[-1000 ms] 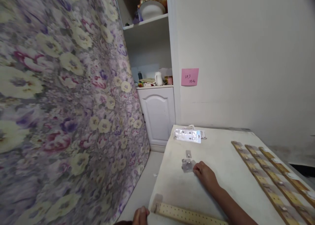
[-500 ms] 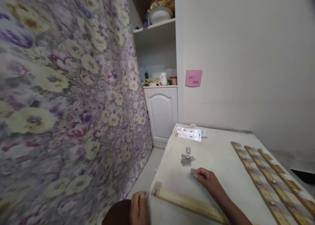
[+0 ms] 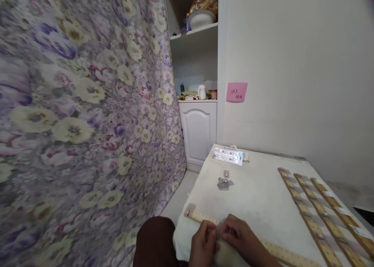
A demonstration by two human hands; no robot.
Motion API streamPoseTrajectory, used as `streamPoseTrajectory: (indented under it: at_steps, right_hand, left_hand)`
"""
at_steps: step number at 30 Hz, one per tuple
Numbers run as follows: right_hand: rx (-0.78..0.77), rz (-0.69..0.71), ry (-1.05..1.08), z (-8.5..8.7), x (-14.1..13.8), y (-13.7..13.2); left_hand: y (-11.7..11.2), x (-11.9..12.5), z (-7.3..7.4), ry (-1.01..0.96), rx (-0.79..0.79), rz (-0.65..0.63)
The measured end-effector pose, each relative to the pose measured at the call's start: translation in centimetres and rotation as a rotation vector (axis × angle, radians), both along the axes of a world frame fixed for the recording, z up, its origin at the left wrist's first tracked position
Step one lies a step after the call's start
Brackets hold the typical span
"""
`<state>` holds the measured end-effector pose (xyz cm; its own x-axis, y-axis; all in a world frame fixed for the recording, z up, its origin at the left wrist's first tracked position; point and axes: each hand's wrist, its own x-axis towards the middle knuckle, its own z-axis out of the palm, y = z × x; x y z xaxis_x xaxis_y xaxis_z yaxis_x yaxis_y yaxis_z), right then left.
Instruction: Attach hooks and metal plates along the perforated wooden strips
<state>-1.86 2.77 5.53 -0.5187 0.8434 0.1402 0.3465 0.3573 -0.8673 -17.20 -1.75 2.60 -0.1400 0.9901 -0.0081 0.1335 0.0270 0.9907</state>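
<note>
My left hand point(image 3: 204, 241) and my right hand point(image 3: 241, 236) are close together over the near side of the table, fingertips pinched. Between them is a small clear plastic square point(image 3: 222, 222), partly hidden by the fingers. Beneath the hands runs a pale wooden strip with rows of holes point(image 3: 288, 253), its middle covered by them. A similar clear square with a small metal bit point(image 3: 189, 210) sits at the strip's left end. Farther back lies a small heap of clear squares with shiny metal pieces point(image 3: 224, 184), with a single square point(image 3: 226, 174) just behind it.
Clear blister packs point(image 3: 228, 156) lie at the table's far left corner. Several wooden strips bearing clear squares point(image 3: 311, 220) line the right side. A floral curtain point(image 3: 96, 123) hangs at left, and a white cabinet point(image 3: 198, 132) stands behind. My knee point(image 3: 156, 241) is beside the table.
My right hand has drawn back towards me with a small clear square from the table. My left hand has come up from beside the table to meet it. The view has shifted slightly left.
</note>
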Motion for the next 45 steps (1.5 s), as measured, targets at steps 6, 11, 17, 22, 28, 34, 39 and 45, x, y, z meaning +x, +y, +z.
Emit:
streamPoseTrajectory:
  at_steps: [6,11,17,22,28,34,39,45]
  right_hand:
    - [0.041,-0.007,-0.039,-0.8,-0.5,-0.7]
    - [0.067,0.003,-0.024,-1.5,-1.2,-0.9]
    - [-0.009,-0.13,0.032,-1.6,-0.6,-0.1]
    - [-0.079,-0.183,0.036,-3.3,-0.5,1.7]
    - [-0.067,-0.173,0.005,-5.5,-3.6,3.5]
    - [-0.066,-0.126,-0.012,-6.2,-6.2,4.9]
    - [-0.029,-0.133,-0.042,-6.9,-7.4,5.8]
    - [0.01,-0.148,-0.055,-7.5,-8.0,6.4]
  left_hand:
    - [-0.8,0.2,-0.9,-0.092,0.001,-0.025]
    - [-0.7,0.2,-1.7,-0.223,-0.058,0.005]
    - [-0.3,-0.6,-2.5,-0.352,-0.135,0.084]
    - [-0.1,-1.5,-3.0,-0.463,-0.224,0.184]
    - [0.8,-2.5,-3.9,-0.509,-0.218,0.228]
    - [1.4,-3.5,-4.6,-0.531,-0.221,0.281]
    - [1.9,-4.0,-5.1,-0.58,-0.229,0.309]
    - [2.5,-4.0,-5.3,-0.583,-0.285,0.338]
